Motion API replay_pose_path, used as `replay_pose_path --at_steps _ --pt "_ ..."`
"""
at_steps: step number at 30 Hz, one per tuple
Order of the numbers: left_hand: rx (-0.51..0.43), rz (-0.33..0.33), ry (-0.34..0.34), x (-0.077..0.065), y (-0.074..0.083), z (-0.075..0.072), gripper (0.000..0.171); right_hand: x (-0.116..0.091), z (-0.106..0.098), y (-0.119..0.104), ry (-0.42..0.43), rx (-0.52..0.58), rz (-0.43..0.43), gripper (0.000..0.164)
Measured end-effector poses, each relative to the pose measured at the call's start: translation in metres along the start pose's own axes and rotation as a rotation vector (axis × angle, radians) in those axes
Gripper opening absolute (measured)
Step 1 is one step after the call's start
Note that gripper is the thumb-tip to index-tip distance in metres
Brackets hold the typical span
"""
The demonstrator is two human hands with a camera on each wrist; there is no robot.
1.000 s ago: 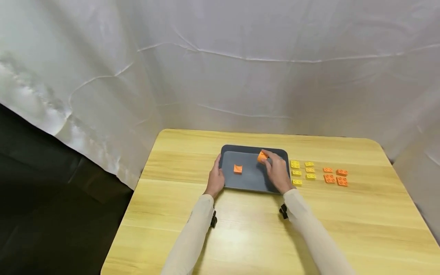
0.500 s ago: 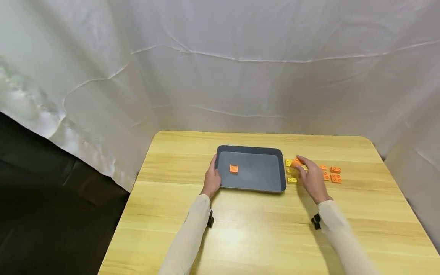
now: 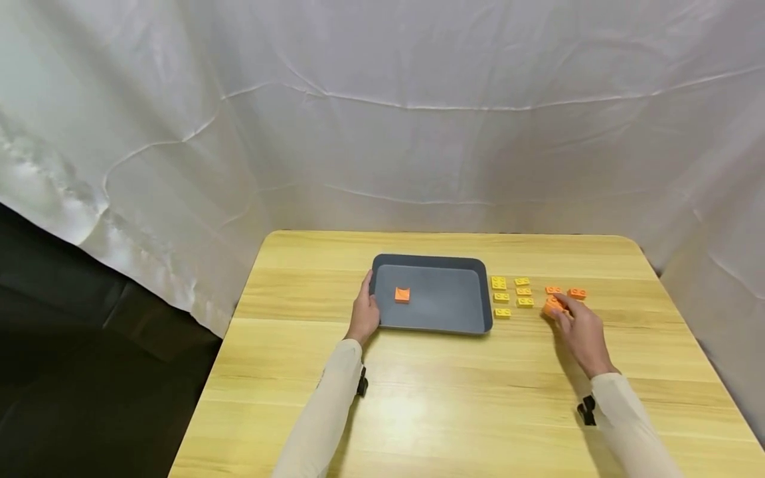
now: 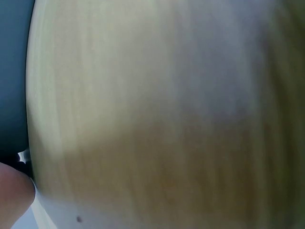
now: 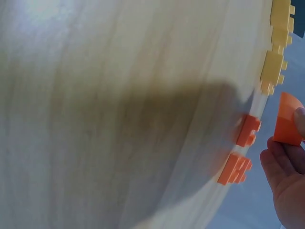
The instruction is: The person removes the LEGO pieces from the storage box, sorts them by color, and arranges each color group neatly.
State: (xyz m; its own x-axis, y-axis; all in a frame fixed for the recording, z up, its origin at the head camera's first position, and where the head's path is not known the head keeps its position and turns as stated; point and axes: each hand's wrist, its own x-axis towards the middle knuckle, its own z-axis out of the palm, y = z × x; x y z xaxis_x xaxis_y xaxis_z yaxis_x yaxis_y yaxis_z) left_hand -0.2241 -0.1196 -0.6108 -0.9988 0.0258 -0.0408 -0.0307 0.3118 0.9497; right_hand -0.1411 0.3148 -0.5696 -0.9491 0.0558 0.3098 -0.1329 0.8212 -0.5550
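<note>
A dark grey tray [image 3: 430, 330] lies on the table, with one orange block [image 3: 402, 295] with a scooped top in its left half. My left hand [image 3: 363, 317] rests against the tray's left side, fingers straight along the edge. Over the loose bricks at the right, my right hand [image 3: 584, 333] pinches an orange curved block [image 3: 552, 306] between thumb and fingers. The right wrist view shows that block's [image 5: 287, 119] rounded side. Behind it lie two orange bricks, the left one [image 3: 553, 290] and the right one [image 3: 577, 293]; my hand hides others nearby.
Several yellow bricks [image 3: 501, 297] stand in two columns between the tray and the orange bricks. The wooden table [image 3: 430, 398] has its back edge near a hanging white cloth [image 3: 382, 153]. A dark cloth [image 3: 101, 372] hangs at the left.
My right hand has carried the orange curved block from above the tray, across the yellow bricks, to the orange bricks. My left hand has stayed at the tray; the view has shifted slightly.
</note>
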Motion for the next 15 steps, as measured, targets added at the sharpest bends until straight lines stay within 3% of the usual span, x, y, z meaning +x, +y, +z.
replay_pose_path --at_steps 9,15 --pt "0.004 -0.002 0.003 -0.001 -0.001 0.000 0.061 -0.009 -0.005 0.005 -0.025 0.000 0.019 0.036" --pt "0.001 -0.007 0.007 0.000 0.001 0.000 0.061 -0.014 -0.004 0.018 -0.050 -0.025 -0.014 0.033"
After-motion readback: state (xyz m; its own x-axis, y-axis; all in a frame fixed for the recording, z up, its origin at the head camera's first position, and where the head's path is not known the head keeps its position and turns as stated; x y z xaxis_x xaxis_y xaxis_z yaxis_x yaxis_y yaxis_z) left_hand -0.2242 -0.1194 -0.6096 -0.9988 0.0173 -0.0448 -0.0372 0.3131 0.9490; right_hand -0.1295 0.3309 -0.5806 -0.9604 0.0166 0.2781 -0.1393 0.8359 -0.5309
